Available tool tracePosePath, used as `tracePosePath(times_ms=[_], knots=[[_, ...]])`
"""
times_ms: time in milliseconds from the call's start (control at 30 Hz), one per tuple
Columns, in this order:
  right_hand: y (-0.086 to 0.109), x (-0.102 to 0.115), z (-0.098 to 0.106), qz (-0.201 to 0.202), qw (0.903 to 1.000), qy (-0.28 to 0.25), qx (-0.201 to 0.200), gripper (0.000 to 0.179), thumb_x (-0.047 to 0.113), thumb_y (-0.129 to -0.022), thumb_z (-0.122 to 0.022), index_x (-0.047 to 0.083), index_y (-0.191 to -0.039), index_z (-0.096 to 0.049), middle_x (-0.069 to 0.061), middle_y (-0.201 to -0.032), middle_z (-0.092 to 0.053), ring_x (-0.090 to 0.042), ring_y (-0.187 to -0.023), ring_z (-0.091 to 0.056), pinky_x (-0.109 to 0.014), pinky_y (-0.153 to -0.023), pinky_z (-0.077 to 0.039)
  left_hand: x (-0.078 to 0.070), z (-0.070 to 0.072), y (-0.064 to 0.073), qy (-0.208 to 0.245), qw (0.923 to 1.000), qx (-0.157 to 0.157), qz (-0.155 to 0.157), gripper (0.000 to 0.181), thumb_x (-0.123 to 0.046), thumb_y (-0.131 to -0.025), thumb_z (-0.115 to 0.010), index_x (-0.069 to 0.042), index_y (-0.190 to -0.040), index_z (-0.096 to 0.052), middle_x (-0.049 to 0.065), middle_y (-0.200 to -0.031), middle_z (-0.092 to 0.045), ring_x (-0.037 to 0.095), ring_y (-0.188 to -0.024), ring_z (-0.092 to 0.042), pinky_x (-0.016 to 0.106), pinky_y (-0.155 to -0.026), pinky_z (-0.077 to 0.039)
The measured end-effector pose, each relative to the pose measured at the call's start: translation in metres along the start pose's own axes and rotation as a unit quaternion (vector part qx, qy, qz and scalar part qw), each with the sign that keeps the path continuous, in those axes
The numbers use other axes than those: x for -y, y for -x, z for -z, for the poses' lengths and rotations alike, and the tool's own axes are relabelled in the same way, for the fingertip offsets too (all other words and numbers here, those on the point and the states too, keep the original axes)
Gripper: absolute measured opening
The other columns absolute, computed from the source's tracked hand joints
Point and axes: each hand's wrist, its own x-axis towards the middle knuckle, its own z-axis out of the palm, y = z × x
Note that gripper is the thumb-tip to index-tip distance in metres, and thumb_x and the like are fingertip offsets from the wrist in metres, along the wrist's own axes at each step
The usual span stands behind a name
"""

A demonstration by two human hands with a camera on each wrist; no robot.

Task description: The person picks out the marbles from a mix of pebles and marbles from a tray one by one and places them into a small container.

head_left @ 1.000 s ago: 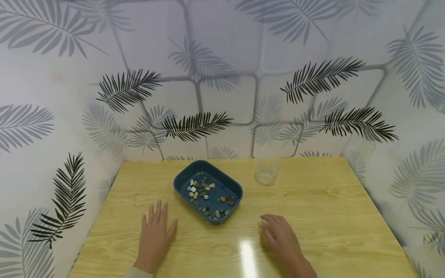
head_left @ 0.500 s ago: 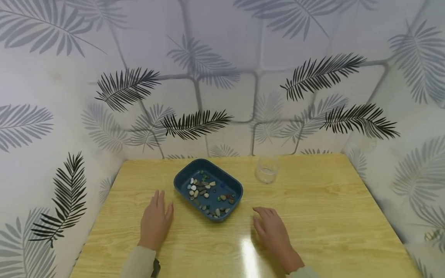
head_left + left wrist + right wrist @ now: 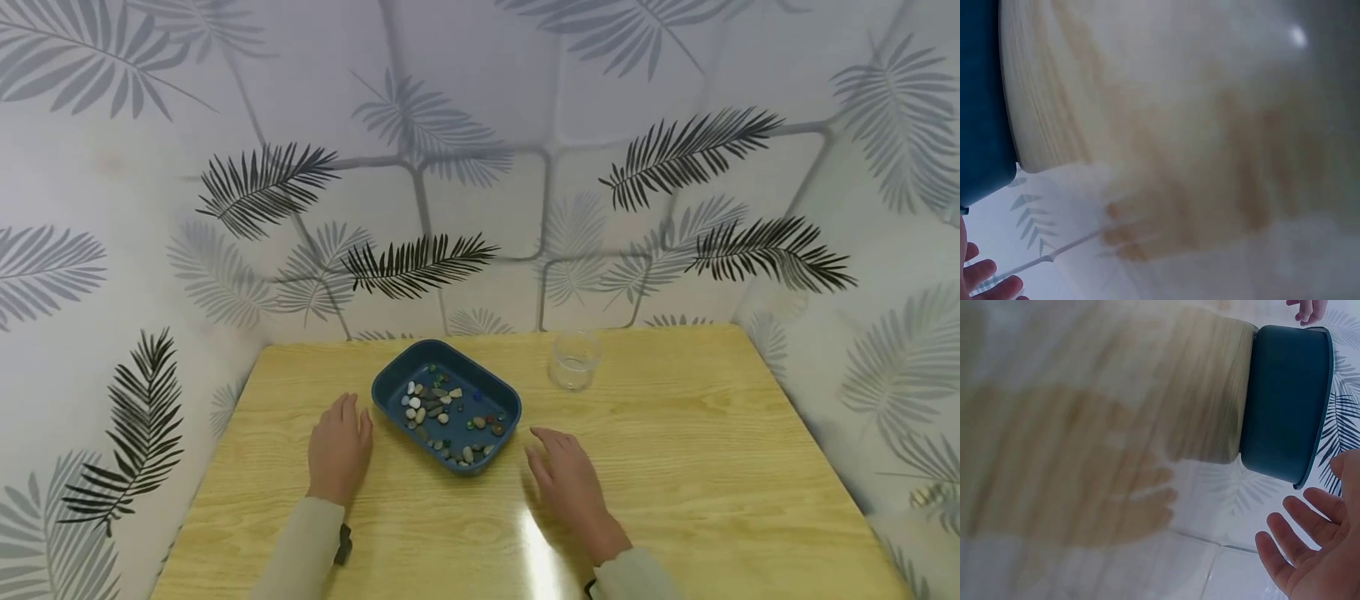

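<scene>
Head view: both hands have moved in on the dark blue rounded rectangular tray, which sits left of centre on the yellow wood-grain bench. A second ago they were further back and wider apart. Left hand now just beside the tray's left side, fingers drawn together where they were spread; right hand now close to its right side, visible gap left. Beige sleeves show more than earlier. Tray unmoved; smooth white, tan and grey pebbles plus small shiny green and blue bits lie scattered inside, same layout. Clear round cup stands upright behind, to the tray's right, also unmoved; contents can't be told.

Left wrist view: tray's outer wall at the left edge, fingers low in the corner, partly cropped, loosely extended, nothing gripped. Contact with tray: can't tell.

Right wrist view: right fingers spread apart, slightly bent, nothing held, near the tray wall. Other hand's fingertips just past the far side.

Judgement: hands now flank the tray within easy reach; no handling of tray or pebbles begun.
</scene>
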Motion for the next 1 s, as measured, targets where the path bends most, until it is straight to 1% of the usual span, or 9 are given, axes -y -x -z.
tracePosePath(times_ms=[167, 233, 300, 367, 433, 500, 700, 767, 1000], knots=[[-0.005, 0.003, -0.004, -0.016, 0.9998, -0.011, 0.002, 0.041, 0.036, -0.092, -0.043, 0.011, -0.124, -0.05, -0.002, -0.12, -0.052, -0.019, -0.109, -0.047, -0.037, -0.087, -0.041, -0.001, 0.0, -0.006, -0.004, 0.9997, -0.024, -0.007, 0.035, -0.023, -0.091, -0.045, 0.002, -0.115, -0.052, 0.018, -0.111, -0.055, 0.035, -0.087, -0.056, 0.047, -0.066, -0.046], [-0.008, 0.004, -0.005, -0.027, 0.9993, -0.025, 0.005, 0.043, 0.037, -0.093, -0.041, 0.011, -0.126, -0.048, -0.003, -0.121, -0.051, -0.019, -0.11, -0.046, -0.038, -0.088, -0.04, -0.002, -0.001, -0.009, 0.012, 0.9996, -0.023, 0.004, 0.034, -0.022, -0.091, -0.046, 0.001, -0.115, -0.052, 0.017, -0.11, -0.055, 0.035, -0.085, -0.056, 0.048, -0.064, -0.046], [-0.011, 0.005, -0.005, -0.04, 0.9979, -0.05, 0.012, 0.045, 0.038, -0.093, -0.04, 0.01, -0.128, -0.046, -0.003, -0.123, -0.049, -0.019, -0.109, -0.046, -0.038, -0.087, -0.041, -0.004, -0.002, -0.012, 0.04, 0.9986, -0.011, 0.031, 0.034, -0.023, -0.092, -0.045, 0.0, -0.116, -0.051, 0.017, -0.11, -0.055, 0.033, -0.087, -0.057, 0.047, -0.066, -0.046], [-0.012, 0.005, -0.007, -0.061, 0.9933, -0.095, 0.024, 0.047, 0.039, -0.093, -0.04, 0.01, -0.129, -0.043, -0.002, -0.125, -0.047, -0.018, -0.109, -0.047, -0.038, -0.086, -0.042, -0.007, -0.001, -0.014, 0.085, 0.9932, 0.018, 0.078, 0.037, -0.027, -0.093, -0.041, -0.002, -0.118, -0.049, 0.015, -0.113, -0.054, 0.032, -0.092, -0.056, 0.047, -0.07, -0.045], [-0.013, 0.004, -0.008, -0.088, 0.9846, -0.147, 0.036, 0.049, 0.041, -0.093, -0.039, 0.01, -0.131, -0.041, -0.003, -0.127, -0.046, -0.017, -0.107, -0.048, -0.037, -0.084, -0.043, -0.009, -0.002, -0.017, 0.131, 0.9829, 0.042, 0.122, 0.044, -0.036, -0.094, -0.035, -0.004, -0.122, -0.047, 0.014, -0.118, -0.052, 0.03, -0.099, -0.053, 0.047, -0.077, -0.044], [-0.014, 0.003, -0.009, -0.114, 0.9731, -0.196, 0.041, 0.05, 0.04, -0.092, -0.04, 0.01, -0.132, -0.039, -0.004, -0.128, -0.044, -0.017, -0.106, -0.049, -0.036, -0.084, -0.044, -0.01, -0.002, -0.021, 0.189, 0.9673, 0.065, 0.156, 0.053, -0.045, -0.093, -0.029, -0.006, -0.127, -0.043, 0.012, -0.124, -0.047, 0.029, -0.106, -0.05, 0.046, -0.082, -0.042], [-0.023, 0.009, -0.007, -0.151, 0.9435, -0.29, 0.055, 0.048, 0.031, -0.093, -0.044, 0.008, -0.134, -0.035, -0.011, -0.13, -0.041, -0.021, -0.106, -0.049, -0.038, -0.084, -0.044, -0.012, -0.001, -0.039, 0.352, 0.9077, 0.116, 0.197, 0.06, -0.055, -0.09, -0.028, -0.013, -0.133, -0.034, 0.008, -0.133, -0.038, 0.025, -0.112, -0.044, 0.043, -0.087, -0.04], [-0.026, 0.011, -0.005, -0.165, 0.9258, -0.333, 0.07, 0.05, 0.032, -0.093, -0.044, 0.009, -0.136, -0.031, -0.014, -0.133, -0.037, -0.025, -0.108, -0.048, -0.041, -0.084, -0.044, -0.013, 0.0, -0.043, 0.378, 0.893, 0.13, 0.206, 0.057, -0.052, -0.09, -0.031, -0.015, -0.133, -0.034, 0.008, -0.134, -0.036, 0.026, -0.115, -0.041, 0.044, -0.089, -0.038], [-0.038, 0.019, 0.0, -0.238, 0.8474, -0.463, 0.107, 0.058, 0.036, -0.09, -0.049, 0.009, -0.136, -0.029, -0.018, -0.136, -0.029, -0.035, -0.116, -0.038, -0.049, -0.08, -0.044, -0.012, -0.008, -0.053, 0.408, 0.8674, 0.171, 0.228, 0.055, -0.049, -0.09, -0.039, -0.011, -0.129, -0.039, 0.01, -0.128, -0.043, 0.026, -0.118, -0.039, 0.043, -0.095, -0.033]])
